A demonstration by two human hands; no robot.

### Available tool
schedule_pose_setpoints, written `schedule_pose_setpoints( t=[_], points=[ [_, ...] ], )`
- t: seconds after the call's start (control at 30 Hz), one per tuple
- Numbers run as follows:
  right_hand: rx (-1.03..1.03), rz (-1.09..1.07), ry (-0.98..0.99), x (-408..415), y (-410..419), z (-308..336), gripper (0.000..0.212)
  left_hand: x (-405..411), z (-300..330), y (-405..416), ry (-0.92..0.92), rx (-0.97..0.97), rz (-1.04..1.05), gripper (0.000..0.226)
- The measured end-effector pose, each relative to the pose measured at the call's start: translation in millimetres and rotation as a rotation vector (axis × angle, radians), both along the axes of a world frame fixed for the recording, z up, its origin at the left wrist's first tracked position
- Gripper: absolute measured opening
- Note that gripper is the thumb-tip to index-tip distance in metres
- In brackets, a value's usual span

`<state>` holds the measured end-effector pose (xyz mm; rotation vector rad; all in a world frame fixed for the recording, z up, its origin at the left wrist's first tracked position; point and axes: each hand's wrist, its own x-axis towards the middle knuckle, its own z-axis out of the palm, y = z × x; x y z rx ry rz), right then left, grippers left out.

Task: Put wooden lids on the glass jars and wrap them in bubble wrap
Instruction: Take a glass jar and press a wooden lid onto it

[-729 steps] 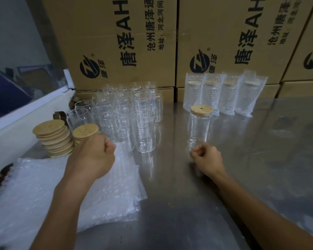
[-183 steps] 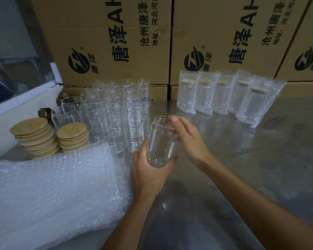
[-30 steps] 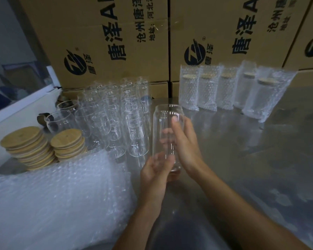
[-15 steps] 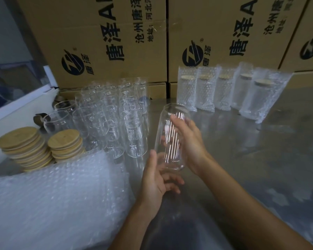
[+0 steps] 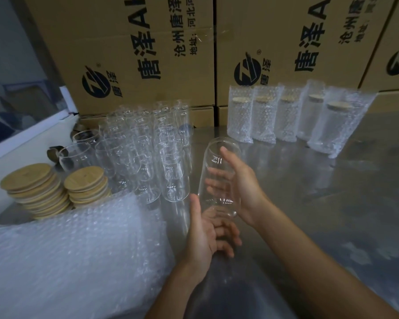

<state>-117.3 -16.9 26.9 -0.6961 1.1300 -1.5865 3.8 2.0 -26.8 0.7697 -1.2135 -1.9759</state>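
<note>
A right hand grasps a lidless glass jar above a steel table; the left hand spreads open beneath. Empty jars, wooden lids, bubble wrap, five wrapped jars and cardboard cartons surround them.

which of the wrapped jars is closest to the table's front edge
The rightmost wrapped jar; it stands forward of the other four in the row, leaning slightly.
</note>
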Motion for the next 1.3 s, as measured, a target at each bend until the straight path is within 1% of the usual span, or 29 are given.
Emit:
schedule_pose_setpoints(
  t=[0.07,0.1,0.13,0.17,0.2,0.27,0.33,0.37,0.4,0.47,0.5,0.57,0.63,0.67,0.77,0.83,0.93,1.03,1.13,1.2,1.3],
  points=[
    [-0.027,-0.119,0.146,-1.6,-0.4,-1.2,0.063,-0.9,-2.4,-1.1,0.030,-0.012,0.132,0.079],
    [-0.047,-0.166,0.231,-1.2,0.5,-1.6,0.064,-0.4,-3.7,-2.0,0.057,-0.031,0.195,0.072],
    [-0.073,-0.198,0.310,0.2,1.4,-2.0,0.067,0.2,-4.7,-2.3,0.077,-0.059,0.236,0.068],
    [-0.107,-0.209,0.367,2.3,1.6,-2.8,0.065,0.8,-4.9,-1.7,0.080,-0.090,0.255,0.064],
    [-0.143,-0.215,0.405,5.3,2.9,-1.7,0.057,1.3,-4.1,-0.5,0.070,-0.119,0.265,0.064],
    [-0.196,-0.220,0.420,9.3,5.3,1.6,0.038,2.4,-2.1,1.5,0.050,-0.133,0.270,0.070],
    [-0.209,-0.191,0.372,7.3,6.0,4.6,0.028,4.6,0.1,1.5,0.090,-0.085,0.232,0.071],
    [-0.199,-0.156,0.347,5.3,6.0,4.9,0.030,5.6,1.9,1.3,0.120,-0.046,0.198,0.072],
    [-0.180,-0.103,0.308,3.9,6.6,5.4,0.036,6.5,3.3,1.0,0.144,-0.009,0.163,0.074],
    [-0.115,0.018,0.178,2.4,6.5,5.5,0.061,7.4,3.9,0.2,0.150,0.024,0.119,0.074],
    [-0.092,0.060,0.125,2.5,6.2,4.8,0.069,7.2,3.0,-0.2,0.142,0.023,0.111,0.074],
    [-0.082,0.066,0.111,3.8,5.8,3.9,0.080,6.3,1.9,-0.5,0.125,0.007,0.103,0.073],
    [-0.099,0.015,0.146,2.5,4.8,3.0,0.089,5.5,2.6,-0.1,0.104,-0.032,0.109,0.070],
    [-0.126,-0.013,0.175,0.9,4.1,2.5,0.086,5.4,2.5,0.1,0.095,-0.059,0.124,0.069],
    [-0.240,-0.064,0.351,-5.2,5.1,-0.3,0.059,6.3,0.3,-1.2,0.062,-0.167,0.201,0.058],
    [-0.299,-0.065,0.434,-6.0,7.9,-2.7,0.054,5.6,-1.3,-0.9,0.050,-0.233,0.235,0.054],
    [-0.393,-0.077,0.596,-5.8,10.9,-10.1,0.052,2.7,-3.1,1.2,0.046,-0.301,0.257,0.056],
    [-0.456,-0.072,0.698,-7.4,12.6,-14.9,0.055,1.7,-4.2,1.2,-0.082,-0.444,0.335,0.075],
    [-0.446,-0.034,0.750,-9.5,13.2,-15.3,0.063,0.2,-11.6,-3.2,-0.169,-0.502,0.434,0.074],
    [-0.423,-0.013,0.752,-11.6,13.6,-14.8,0.063,-1.6,-18.0,-7.8,-0.208,-0.495,0.487,0.074],
    [-0.378,0.006,0.805,-15.5,15.5,-12.5,0.062,-3.0,-23.9,-12.0,-0.253,-0.489,0.510,0.082]
  ],
)
